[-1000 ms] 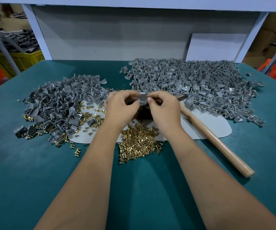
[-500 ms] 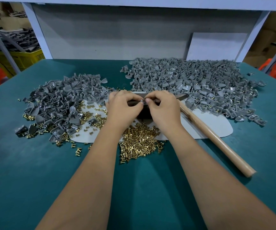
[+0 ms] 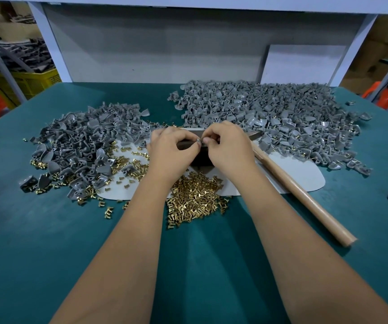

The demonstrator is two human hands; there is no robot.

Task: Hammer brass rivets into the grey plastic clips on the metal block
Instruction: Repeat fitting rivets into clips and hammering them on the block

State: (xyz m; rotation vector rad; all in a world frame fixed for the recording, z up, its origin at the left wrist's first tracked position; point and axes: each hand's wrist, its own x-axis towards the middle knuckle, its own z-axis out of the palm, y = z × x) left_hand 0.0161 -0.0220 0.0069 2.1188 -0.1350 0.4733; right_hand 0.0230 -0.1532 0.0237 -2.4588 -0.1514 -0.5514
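Head view: left hand [image 3: 172, 153] and right hand [image 3: 229, 148] pinch small grey clip [image 3: 198, 140] over dark metal block [image 3: 201, 157], brass rivets [image 3: 195, 197] heaped near, hammer [image 3: 300, 192] lying right.

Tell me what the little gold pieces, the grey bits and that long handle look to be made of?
Gold pieces: probably brass, shiny yellow metal glint. Grey bits: likely moulded plastic, dull uniform grey, identical curved shapes. Handle: wood by its pale tan, smooth look.
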